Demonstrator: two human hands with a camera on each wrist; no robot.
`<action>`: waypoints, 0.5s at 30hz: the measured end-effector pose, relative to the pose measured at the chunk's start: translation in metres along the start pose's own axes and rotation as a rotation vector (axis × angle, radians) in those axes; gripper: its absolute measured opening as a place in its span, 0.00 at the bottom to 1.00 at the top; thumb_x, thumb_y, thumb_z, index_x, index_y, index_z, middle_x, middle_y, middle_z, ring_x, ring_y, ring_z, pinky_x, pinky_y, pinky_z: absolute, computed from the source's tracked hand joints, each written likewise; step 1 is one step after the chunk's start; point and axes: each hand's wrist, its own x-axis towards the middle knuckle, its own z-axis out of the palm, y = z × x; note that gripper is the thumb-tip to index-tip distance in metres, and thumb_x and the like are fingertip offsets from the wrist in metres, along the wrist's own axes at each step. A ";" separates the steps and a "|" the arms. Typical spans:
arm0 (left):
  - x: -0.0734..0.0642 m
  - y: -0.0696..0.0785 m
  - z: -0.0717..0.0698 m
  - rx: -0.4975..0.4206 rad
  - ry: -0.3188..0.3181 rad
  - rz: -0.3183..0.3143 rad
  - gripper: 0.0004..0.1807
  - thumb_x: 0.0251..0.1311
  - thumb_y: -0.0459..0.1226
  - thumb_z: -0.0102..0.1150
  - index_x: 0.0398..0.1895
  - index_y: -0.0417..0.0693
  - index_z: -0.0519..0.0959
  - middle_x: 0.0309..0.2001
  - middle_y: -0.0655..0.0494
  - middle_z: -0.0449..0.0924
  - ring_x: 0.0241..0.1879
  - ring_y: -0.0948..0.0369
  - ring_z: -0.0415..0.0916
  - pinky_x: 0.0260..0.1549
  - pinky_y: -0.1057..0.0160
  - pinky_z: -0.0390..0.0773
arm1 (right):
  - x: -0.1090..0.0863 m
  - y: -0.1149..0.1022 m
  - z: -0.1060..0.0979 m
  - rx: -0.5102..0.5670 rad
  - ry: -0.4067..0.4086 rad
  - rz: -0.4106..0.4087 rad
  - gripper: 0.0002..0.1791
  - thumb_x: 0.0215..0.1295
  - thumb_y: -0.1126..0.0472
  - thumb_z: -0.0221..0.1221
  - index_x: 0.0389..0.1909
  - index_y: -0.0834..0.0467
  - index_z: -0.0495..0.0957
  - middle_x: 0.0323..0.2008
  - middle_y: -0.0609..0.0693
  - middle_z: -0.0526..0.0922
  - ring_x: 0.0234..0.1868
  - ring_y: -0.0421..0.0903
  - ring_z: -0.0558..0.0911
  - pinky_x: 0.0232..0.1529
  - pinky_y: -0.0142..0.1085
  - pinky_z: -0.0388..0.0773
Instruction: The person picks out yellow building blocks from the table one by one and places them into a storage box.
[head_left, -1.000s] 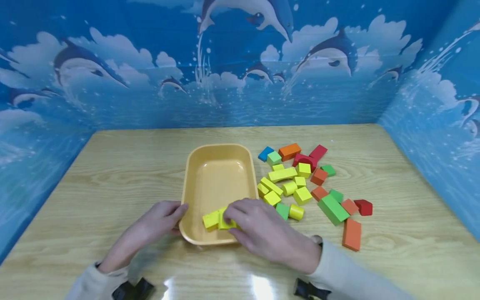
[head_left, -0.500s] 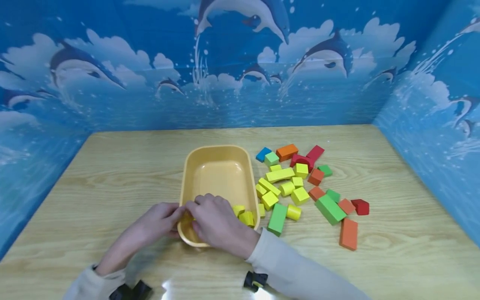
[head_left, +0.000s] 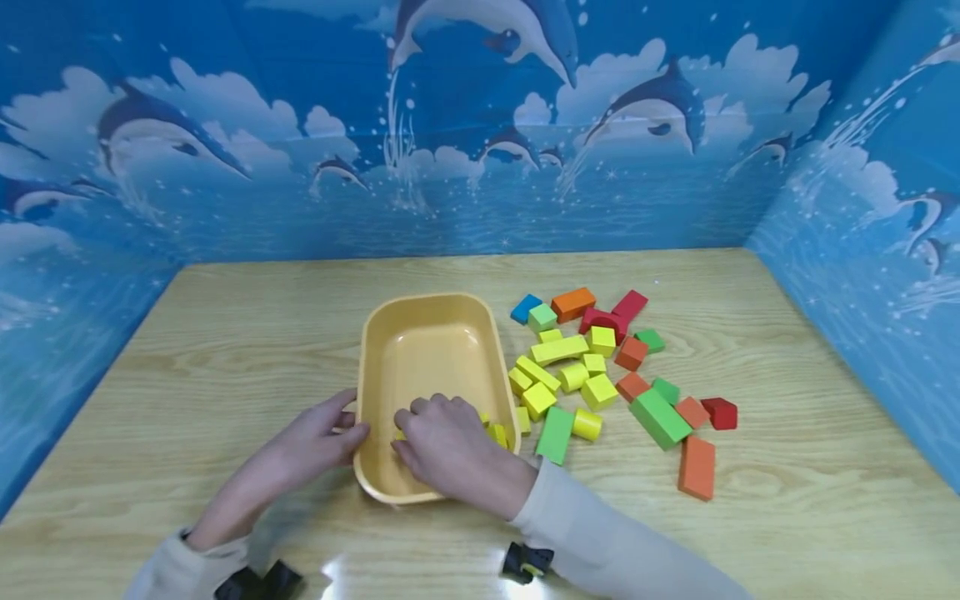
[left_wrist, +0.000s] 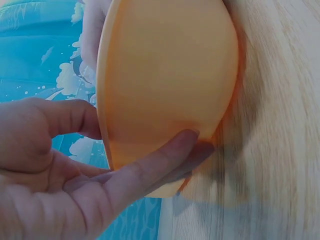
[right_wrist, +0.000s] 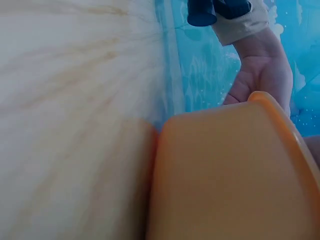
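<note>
A yellowish-orange plastic tub (head_left: 420,358) stands on the table in the head view. At its left rim my left hand (head_left: 318,437) holds it, thumb on the rim; the left wrist view shows straight fingers (left_wrist: 155,162) along the outer wall. My right hand (head_left: 457,450) reaches inside over the near part, fingers bent down around a yellow block (head_left: 399,434), mostly covered by the hand. More yellow blocks (head_left: 497,434) lie by the tub's right wall, partly hidden by the same hand. In the right wrist view, the tub's outer wall (right_wrist: 225,175) blocks sight of that hand's fingers.
Right of the tub lie several yellow blocks (head_left: 558,350), a green block (head_left: 555,435) and a yellow cylinder (head_left: 587,425). Farther right are red-orange blocks (head_left: 697,468), with a long green block (head_left: 660,419) among them. A dolphin-print backdrop (head_left: 465,192) encloses the table.
My right hand moved left inside the tub from its front right, then slightly back right. The green block came into full view. My left hand stayed at the rim; the tub shifted slightly.
</note>
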 end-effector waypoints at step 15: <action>0.000 0.007 0.006 0.018 0.009 -0.113 0.33 0.57 0.26 0.51 0.66 0.23 0.55 0.58 0.24 0.67 0.54 0.38 0.73 0.40 0.55 0.85 | -0.052 0.063 -0.031 0.160 0.420 -0.059 0.07 0.62 0.60 0.62 0.40 0.57 0.83 0.42 0.50 0.84 0.45 0.46 0.81 0.47 0.39 0.80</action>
